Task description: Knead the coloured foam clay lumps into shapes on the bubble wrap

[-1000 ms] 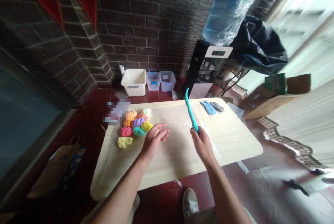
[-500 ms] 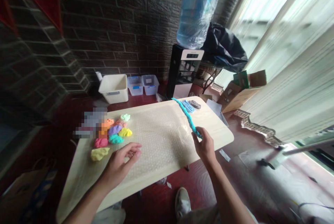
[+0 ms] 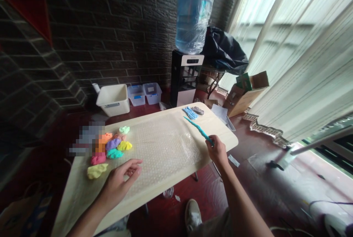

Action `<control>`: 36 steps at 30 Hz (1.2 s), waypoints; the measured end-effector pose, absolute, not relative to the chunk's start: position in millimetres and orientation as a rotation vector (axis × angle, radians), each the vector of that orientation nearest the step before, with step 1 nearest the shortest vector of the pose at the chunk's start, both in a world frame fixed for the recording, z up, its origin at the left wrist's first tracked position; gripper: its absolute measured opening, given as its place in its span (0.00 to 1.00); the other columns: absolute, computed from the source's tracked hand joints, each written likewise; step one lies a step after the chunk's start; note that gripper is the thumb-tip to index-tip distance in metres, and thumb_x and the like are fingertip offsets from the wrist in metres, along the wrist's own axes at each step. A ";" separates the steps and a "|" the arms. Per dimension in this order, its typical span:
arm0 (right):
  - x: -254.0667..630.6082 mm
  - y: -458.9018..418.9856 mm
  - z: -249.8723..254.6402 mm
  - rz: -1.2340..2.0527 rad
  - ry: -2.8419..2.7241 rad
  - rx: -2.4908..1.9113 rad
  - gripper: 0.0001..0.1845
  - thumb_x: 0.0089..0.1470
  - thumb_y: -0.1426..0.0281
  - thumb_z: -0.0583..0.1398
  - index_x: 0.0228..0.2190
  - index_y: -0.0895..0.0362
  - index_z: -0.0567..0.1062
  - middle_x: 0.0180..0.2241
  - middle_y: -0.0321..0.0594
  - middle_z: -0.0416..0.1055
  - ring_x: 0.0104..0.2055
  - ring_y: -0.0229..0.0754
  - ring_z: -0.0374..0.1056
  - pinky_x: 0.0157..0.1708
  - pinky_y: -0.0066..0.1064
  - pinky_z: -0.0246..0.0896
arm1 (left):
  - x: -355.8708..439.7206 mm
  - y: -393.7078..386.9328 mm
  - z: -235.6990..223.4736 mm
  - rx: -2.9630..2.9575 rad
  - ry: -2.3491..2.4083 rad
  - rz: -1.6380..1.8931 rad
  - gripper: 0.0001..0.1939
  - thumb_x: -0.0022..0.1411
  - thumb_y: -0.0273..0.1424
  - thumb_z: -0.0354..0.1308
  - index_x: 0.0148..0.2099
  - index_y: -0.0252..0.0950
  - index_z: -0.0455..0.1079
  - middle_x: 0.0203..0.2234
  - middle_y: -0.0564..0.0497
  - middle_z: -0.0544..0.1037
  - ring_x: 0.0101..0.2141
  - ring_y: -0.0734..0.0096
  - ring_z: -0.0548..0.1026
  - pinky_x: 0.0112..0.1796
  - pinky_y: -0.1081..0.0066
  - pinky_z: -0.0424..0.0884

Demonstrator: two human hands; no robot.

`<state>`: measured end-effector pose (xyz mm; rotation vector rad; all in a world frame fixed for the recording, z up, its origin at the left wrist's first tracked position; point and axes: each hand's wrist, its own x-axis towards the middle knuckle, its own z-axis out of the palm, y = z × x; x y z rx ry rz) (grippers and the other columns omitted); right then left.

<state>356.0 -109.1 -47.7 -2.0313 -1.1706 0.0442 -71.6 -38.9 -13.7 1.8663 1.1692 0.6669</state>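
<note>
At the left of the desk [image 3: 224, 134] lay soft coloured lumps [image 3: 113, 144], the left grip [image 3: 121, 178] hung just beside them – fingers spread and loosely curled – then came bubble wrap [image 3: 161, 145], and above its right side a turquoise stick [image 3: 197, 127], one end pinched in the right grip [image 3: 217, 150].

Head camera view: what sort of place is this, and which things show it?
Probably an ordinary indoor room, perhaps in a home or small office: the water dispenser, long pale curtains and dark brick wall suggest it.
</note>
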 end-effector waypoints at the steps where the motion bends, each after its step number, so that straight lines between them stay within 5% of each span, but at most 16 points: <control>1: 356.6 -108.7 -49.2 0.046 -1.166 -2.040 0.10 0.57 0.63 0.59 0.39 0.53 0.76 0.34 0.45 0.82 0.34 0.50 0.77 0.36 0.36 0.65 | -72.0 -39.0 -13.3 1.869 1.168 0.668 0.22 0.68 0.48 0.59 0.52 0.38 0.79 0.39 0.46 0.86 0.41 0.58 0.84 0.44 0.65 0.80; 36: 359.8 -81.7 -67.4 -0.022 -1.179 -2.130 0.16 0.57 0.66 0.61 0.43 0.57 0.85 0.41 0.50 0.82 0.43 0.53 0.76 0.49 0.41 0.68 | -73.4 -41.6 -8.6 1.894 1.199 0.633 0.20 0.68 0.47 0.59 0.51 0.39 0.80 0.40 0.47 0.86 0.40 0.58 0.84 0.43 0.64 0.80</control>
